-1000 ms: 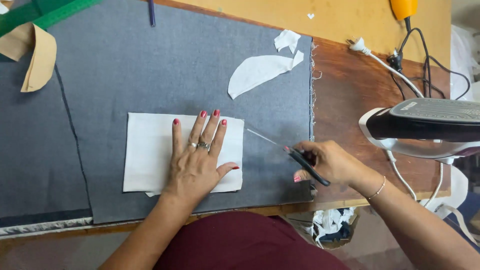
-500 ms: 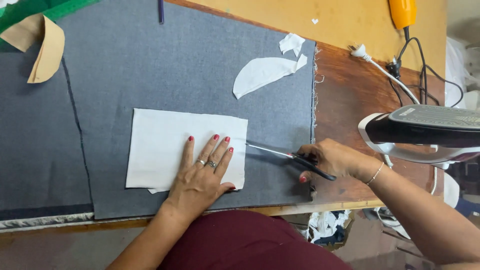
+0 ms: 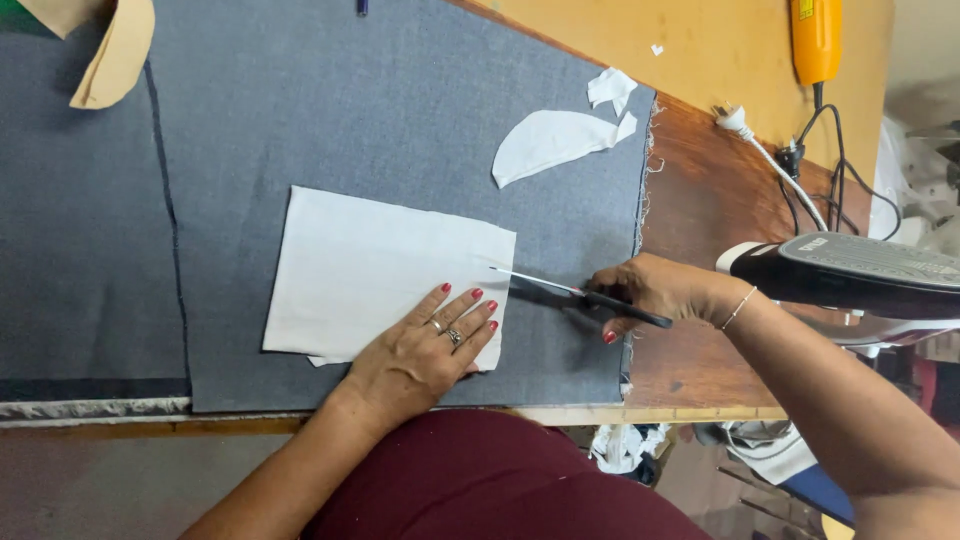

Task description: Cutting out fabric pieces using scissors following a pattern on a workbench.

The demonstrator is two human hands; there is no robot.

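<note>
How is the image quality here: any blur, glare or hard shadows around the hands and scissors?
Head view: even, soft light with no glare; the left hand and white fabric piece are sharp; the scissors in the right hand cast a soft shadow on the grey cloth; the iron at the right edge, close to the camera, looks slightly soft.

L hand (image 3: 430, 350) lies flat, palm down, fingers spread a bit & pointing up-right. Red nails, 2 rings. L arm comes up from the bottom edge. R hand (image 3: 655, 293) is curled in a grip, knuckles up, thin bracelet on the wrist. R arm comes in from bottom right.
</note>
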